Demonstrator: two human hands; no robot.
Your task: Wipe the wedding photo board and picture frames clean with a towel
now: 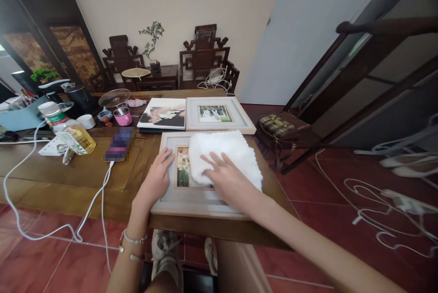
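A framed photo (191,199) with a pale grey-and-wood frame lies flat at the near edge of the wooden table (85,174). My left hand (157,179) rests flat on the frame's left side, fingers spread and open. My right hand (227,176) lies palm down, fingers spread, on a white fluffy cloth (236,149) that covers most of the picture glass. Only the left strip of the photo shows beside the cloth.
Behind lie a second framed photo (219,114) and a canvas print (164,114). To the left: a phone (119,144) on a white cable (99,201), a bottle of yellow liquid (73,135), a pink cup (122,116). A stair rail (359,55) stands right; cables (386,197) litter the red floor.
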